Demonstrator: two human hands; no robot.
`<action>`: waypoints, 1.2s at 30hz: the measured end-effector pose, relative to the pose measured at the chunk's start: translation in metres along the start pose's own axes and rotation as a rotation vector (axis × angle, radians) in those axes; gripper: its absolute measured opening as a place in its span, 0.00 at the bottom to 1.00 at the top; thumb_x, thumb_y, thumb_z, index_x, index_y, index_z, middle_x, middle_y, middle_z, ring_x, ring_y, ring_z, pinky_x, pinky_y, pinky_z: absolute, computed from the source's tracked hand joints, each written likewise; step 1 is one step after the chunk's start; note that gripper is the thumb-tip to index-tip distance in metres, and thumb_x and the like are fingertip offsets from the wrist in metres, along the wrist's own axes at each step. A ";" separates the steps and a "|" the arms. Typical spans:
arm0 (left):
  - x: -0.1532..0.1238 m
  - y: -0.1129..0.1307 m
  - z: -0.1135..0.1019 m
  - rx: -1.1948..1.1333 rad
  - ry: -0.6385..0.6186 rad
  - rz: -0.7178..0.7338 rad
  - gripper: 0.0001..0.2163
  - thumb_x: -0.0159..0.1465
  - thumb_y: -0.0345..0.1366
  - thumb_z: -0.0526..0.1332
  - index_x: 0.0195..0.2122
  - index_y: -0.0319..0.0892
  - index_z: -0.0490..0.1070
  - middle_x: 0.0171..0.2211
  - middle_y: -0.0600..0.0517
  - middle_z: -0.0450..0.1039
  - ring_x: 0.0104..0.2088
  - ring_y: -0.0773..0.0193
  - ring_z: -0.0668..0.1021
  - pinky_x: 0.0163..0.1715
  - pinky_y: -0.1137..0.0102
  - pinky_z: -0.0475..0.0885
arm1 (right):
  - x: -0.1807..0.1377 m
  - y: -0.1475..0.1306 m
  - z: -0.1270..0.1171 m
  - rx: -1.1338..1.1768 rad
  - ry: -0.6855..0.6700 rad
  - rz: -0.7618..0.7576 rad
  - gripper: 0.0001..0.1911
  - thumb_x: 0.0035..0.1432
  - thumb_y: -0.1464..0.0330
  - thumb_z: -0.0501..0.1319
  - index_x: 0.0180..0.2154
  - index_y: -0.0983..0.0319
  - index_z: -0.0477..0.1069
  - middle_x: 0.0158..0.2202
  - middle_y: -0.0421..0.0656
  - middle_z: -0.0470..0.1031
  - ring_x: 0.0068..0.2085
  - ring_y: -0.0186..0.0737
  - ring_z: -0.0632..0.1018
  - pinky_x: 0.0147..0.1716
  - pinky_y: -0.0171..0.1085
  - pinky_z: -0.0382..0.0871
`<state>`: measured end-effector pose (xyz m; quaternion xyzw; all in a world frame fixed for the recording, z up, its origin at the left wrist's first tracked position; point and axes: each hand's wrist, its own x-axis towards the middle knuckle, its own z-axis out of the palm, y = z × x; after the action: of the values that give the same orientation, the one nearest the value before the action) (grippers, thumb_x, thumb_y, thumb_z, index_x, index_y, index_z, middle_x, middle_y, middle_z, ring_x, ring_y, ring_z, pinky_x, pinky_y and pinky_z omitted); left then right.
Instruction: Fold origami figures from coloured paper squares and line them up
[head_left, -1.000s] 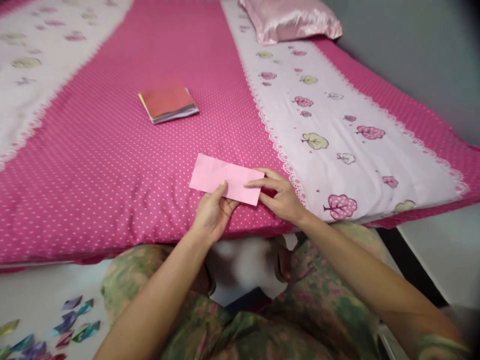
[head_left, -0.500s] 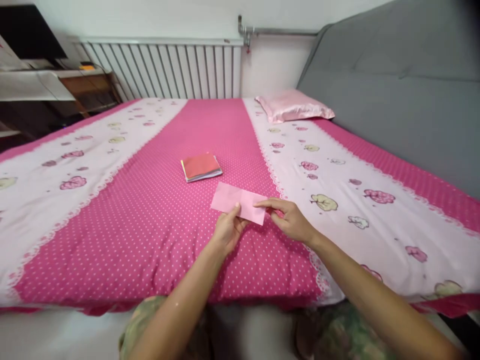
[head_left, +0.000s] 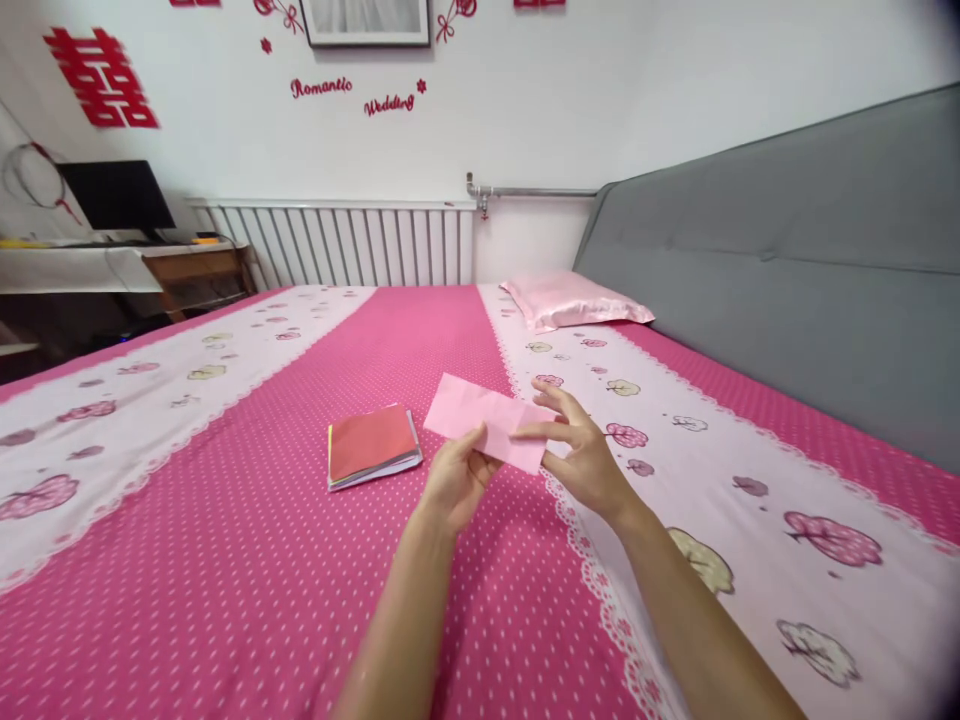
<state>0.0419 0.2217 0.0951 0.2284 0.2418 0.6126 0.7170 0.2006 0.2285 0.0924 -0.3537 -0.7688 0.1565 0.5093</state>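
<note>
A folded sheet of pink paper, a creased oblong, is held above the bed, tilted down to the right. My left hand pinches its lower edge near the middle, thumb on top and fingers underneath. At the right end is my right hand, its index finger laid across the paper's face and its thumb by the lower corner. The other right fingers are raised behind the edge, partly hidden. To the left, a stack of coloured paper with a red sheet on top lies on the bedspread, apart from both hands.
The bed has a pink dotted and white patterned bedspread. A pink pillow lies near the grey headboard. Beyond the bed are a white radiator and, at left, a desk with a black monitor.
The view has tilted up, showing more wall. My right hand has moved further onto the paper's right end, its fingers more spread. My left hand keeps its pinch.
</note>
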 end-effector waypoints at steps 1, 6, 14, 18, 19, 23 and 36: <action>0.002 -0.004 -0.009 -0.005 -0.004 -0.026 0.15 0.61 0.24 0.54 0.50 0.35 0.66 0.35 0.47 0.77 0.33 0.65 0.78 0.35 0.73 0.74 | -0.002 0.007 0.004 0.008 -0.029 0.019 0.16 0.50 0.77 0.61 0.37 0.50 0.76 0.60 0.39 0.56 0.55 0.45 0.65 0.50 0.48 0.64; 0.005 -0.013 -0.034 -0.032 0.052 -0.057 0.16 0.62 0.26 0.54 0.52 0.37 0.65 0.41 0.45 0.76 0.40 0.62 0.78 0.41 0.70 0.73 | -0.008 0.026 0.016 0.124 -0.178 0.079 0.15 0.53 0.75 0.60 0.37 0.50 0.76 0.56 0.39 0.62 0.54 0.42 0.66 0.52 0.45 0.64; 0.004 -0.003 -0.031 -0.129 -0.003 -0.040 0.13 0.63 0.32 0.53 0.48 0.38 0.68 0.41 0.45 0.76 0.40 0.63 0.77 0.41 0.70 0.72 | -0.008 0.029 0.014 0.199 -0.115 0.160 0.10 0.53 0.70 0.62 0.36 0.50 0.76 0.54 0.39 0.64 0.54 0.43 0.67 0.54 0.48 0.61; 0.003 -0.006 -0.033 -0.077 0.013 -0.022 0.12 0.62 0.32 0.56 0.47 0.39 0.69 0.42 0.45 0.75 0.42 0.61 0.77 0.43 0.69 0.72 | -0.009 0.027 0.015 0.180 -0.139 0.166 0.11 0.53 0.73 0.61 0.35 0.51 0.76 0.55 0.39 0.63 0.55 0.44 0.66 0.53 0.47 0.63; 0.003 -0.008 -0.034 -0.046 0.027 -0.012 0.12 0.61 0.32 0.56 0.46 0.39 0.69 0.43 0.46 0.75 0.42 0.61 0.76 0.43 0.69 0.72 | -0.009 0.026 0.015 0.168 -0.150 0.167 0.12 0.53 0.74 0.60 0.34 0.52 0.76 0.55 0.39 0.62 0.55 0.44 0.65 0.52 0.47 0.64; 0.005 -0.012 -0.038 0.070 0.113 0.046 0.13 0.60 0.27 0.58 0.46 0.40 0.70 0.42 0.47 0.76 0.40 0.63 0.77 0.40 0.72 0.72 | -0.009 0.024 0.013 0.127 -0.213 0.145 0.16 0.52 0.79 0.57 0.34 0.52 0.76 0.55 0.39 0.63 0.55 0.43 0.66 0.51 0.46 0.65; 0.004 -0.011 -0.038 0.071 0.154 0.054 0.14 0.56 0.22 0.58 0.43 0.39 0.71 0.38 0.47 0.77 0.34 0.65 0.78 0.34 0.74 0.73 | -0.005 0.024 0.002 0.413 -0.186 0.493 0.18 0.59 0.73 0.52 0.50 0.55 0.65 0.45 0.45 0.73 0.45 0.40 0.75 0.44 0.44 0.71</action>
<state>0.0272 0.2251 0.0586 0.2123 0.3117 0.6386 0.6708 0.2091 0.2417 0.0739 -0.4028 -0.6552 0.4591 0.4447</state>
